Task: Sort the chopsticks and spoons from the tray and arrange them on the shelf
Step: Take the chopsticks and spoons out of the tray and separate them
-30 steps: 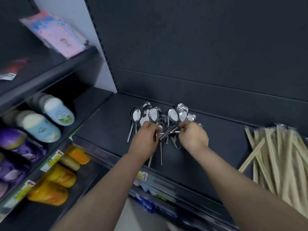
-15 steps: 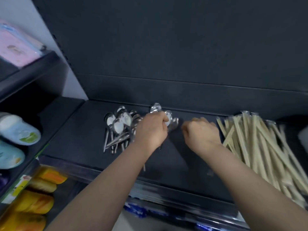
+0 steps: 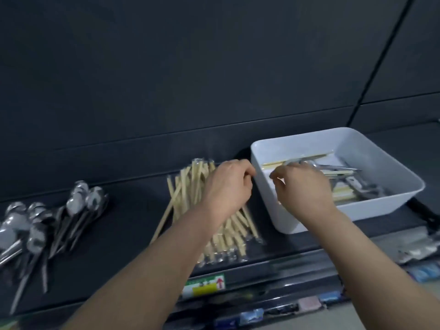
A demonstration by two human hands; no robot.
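A white tray point(image 3: 371, 148) stands on the dark shelf point(image 3: 133, 210) at the right and holds mixed wooden chopsticks point(image 3: 295, 160) and metal spoons point(image 3: 352, 169). My right hand point(image 3: 302, 189) hovers over the tray's left half, fingers bent down toward the utensils, thumb apart, nothing between them. My left hand point(image 3: 226, 186) is just left of the tray's rim, above a pile of wrapped chopsticks point(image 3: 188, 186), fingers curled with nothing in them. A heap of spoons point(image 3: 42, 222) lies at the shelf's far left.
The dark back panel point(image 3: 190, 79) rises right behind the shelf. A price label point(image 3: 204, 284) sits on the shelf's front edge. Packaged goods point(image 3: 419, 248) show on the lower shelf at the right.
The view has swung right from the spoon heap to the tray. Both hands left the spoons and moved right: the left over the chopstick pile, the right over the tray.
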